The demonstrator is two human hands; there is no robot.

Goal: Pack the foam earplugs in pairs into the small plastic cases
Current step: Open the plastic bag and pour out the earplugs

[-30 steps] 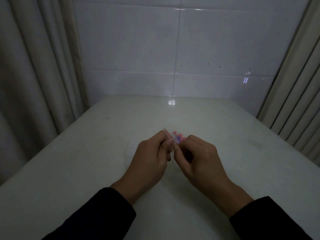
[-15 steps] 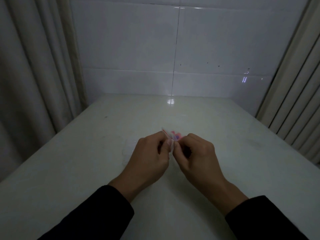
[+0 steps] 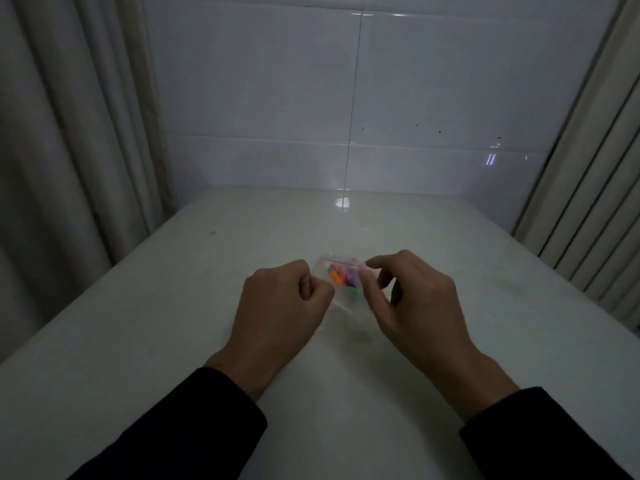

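Note:
A small clear plastic bag [image 3: 343, 279] with a red zip strip holds several bright foam earplugs, orange, pink and purple among them. It hangs just above the white table [image 3: 166, 341], between my two hands. My left hand [image 3: 285, 301] is curled in a loose fist, its thumb and fingers pinching the bag's left edge. My right hand [image 3: 414, 299] pinches the bag's right side between thumb and forefinger, the other fingers bent above it. I cannot make out any plastic case in this dim light.
The table runs back to a white tiled wall [image 3: 346, 98]. Pale curtains hang along the left [image 3: 69, 133] and the right [image 3: 588, 202] sides. Dark sleeves cover both my forearms.
My hands have drawn apart from where they met in the middle, so the bag and its coloured earplugs now show between them. The view has tilted slightly.

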